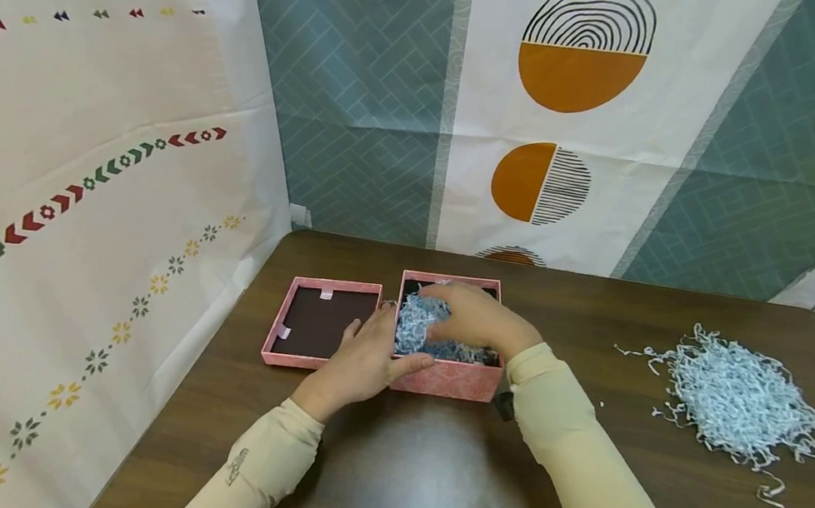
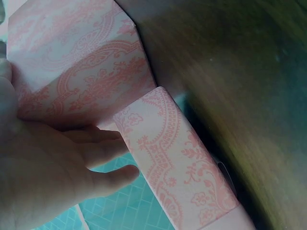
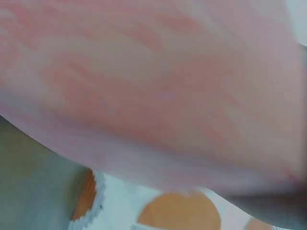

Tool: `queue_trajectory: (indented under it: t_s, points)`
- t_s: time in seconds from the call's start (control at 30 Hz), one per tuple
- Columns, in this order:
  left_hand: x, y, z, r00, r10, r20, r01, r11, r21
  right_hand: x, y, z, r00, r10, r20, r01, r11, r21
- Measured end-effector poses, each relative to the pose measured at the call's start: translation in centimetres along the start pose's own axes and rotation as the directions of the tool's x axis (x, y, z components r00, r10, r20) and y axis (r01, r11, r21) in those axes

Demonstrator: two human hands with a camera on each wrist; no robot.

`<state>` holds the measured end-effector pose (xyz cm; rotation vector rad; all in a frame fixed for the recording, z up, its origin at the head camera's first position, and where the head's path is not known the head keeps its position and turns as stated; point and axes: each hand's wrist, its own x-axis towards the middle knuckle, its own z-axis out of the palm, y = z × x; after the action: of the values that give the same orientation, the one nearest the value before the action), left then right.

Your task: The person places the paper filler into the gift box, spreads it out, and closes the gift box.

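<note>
A pink patterned box [image 1: 443, 379] stands without its lid on the table, with blue shredded paper [image 1: 412, 322] in it. My right hand [image 1: 479, 317] reaches in over its right side, fingers and thumb bent around a bunch of the paper. Some fingertips are hidden in there. In the right wrist view, the box wall [image 3: 158, 96] fills most of the picture, blurred. My left hand [image 1: 358, 357] rests along the box's left side, fingers extended and thumb at the front corner. The left wrist view shows this hand between the box [image 2: 86, 72] and the lid [image 2: 177, 163].
The pink lid [image 1: 320, 324] lies dark inside up, left of the box. A loose heap of pale blue shredded paper [image 1: 734, 400] sits at the right of the brown table [image 1: 413, 472], some strands scattered. Patterned cloths [image 1: 363, 115] hang behind and at the left.
</note>
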<state>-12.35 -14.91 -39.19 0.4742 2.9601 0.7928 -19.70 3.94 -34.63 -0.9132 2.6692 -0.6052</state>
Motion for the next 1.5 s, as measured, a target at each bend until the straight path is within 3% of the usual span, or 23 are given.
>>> queue_trajectory:
  t_s: [0.2, 0.4, 0.57, 0.83, 0.97, 1.13, 1.3, 1.5]
  points:
    - [0.2, 0.1, 0.0, 1.0, -0.021, 0.012, 0.021, 1.0, 0.003, -2.8, 1.0, -3.6, 0.992, -0.019, -0.128, 0.031, 0.995, 0.095]
    - [0.3, 0.2, 0.1, 0.999, -0.037, 0.01, 0.037, 0.999, 0.003, -4.9, 3.0, -4.7, 0.98, 0.014, -0.197, 0.003, 0.996, 0.085]
    - [0.2, 0.1, 0.1, 0.999, -0.04, 0.004, 0.04, 0.999, 0.006, -5.5, 4.1, -3.6, 0.986, -0.009, -0.167, 0.031, 0.991, 0.13]
    - [0.2, 0.0, 0.1, 0.999, -0.037, 0.013, 0.037, 0.999, 0.0, -5.6, 3.7, -2.4, 0.999, -0.031, 0.01, 0.028, 0.971, 0.236]
    - [0.2, 0.0, 0.1, 1.0, -0.028, 0.013, 0.028, 1.0, 0.008, -5.4, 3.9, -2.2, 1.0, -0.026, 0.015, 0.022, 0.972, 0.235]
    - [0.2, 0.1, 0.1, 0.999, -0.029, 0.018, 0.029, 1.0, 0.009, -5.7, 4.7, -2.2, 0.991, -0.015, -0.131, 0.045, 0.972, 0.232]
    - [0.3, 0.2, 0.1, 0.999, -0.03, 0.019, 0.03, 1.0, 0.001, -7.1, 6.0, -2.8, 0.947, 0.057, -0.316, 0.036, 0.959, 0.28]
    - [0.3, 0.1, 0.2, 0.999, -0.041, 0.033, 0.044, 0.996, -0.073, -10.3, 8.3, -3.4, 0.898, 0.137, -0.418, -0.005, 0.953, 0.302]
